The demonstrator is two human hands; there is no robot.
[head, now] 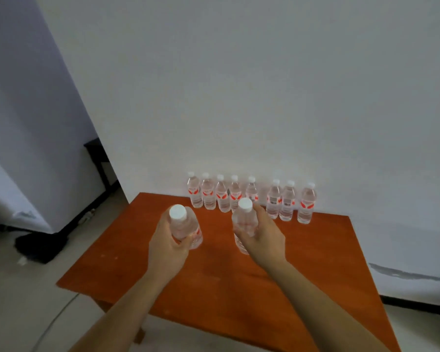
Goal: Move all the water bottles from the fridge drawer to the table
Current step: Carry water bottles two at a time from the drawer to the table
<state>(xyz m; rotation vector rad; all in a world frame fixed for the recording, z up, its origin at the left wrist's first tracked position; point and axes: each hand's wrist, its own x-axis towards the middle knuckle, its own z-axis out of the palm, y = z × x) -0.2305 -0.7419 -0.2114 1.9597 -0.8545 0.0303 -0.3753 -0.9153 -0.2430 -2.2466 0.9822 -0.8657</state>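
Observation:
Both of my hands are over the orange-brown table [302,262], each holding a clear water bottle with a white cap. My left hand [167,246] grips one bottle [184,228] from the left side. My right hand [266,237] grips the other bottle [244,224] from the right. Both bottles are upright, above the table's middle. Several more bottles with red labels stand in a row [249,198] along the table's far edge, against the white wall. The fridge drawer is out of view.
A white wall rises right behind the table. To the left there is a dark bag [40,246] on the tiled floor, a dark stand [98,158] further back, and a thin cable [59,316] on the floor near the table's front left corner.

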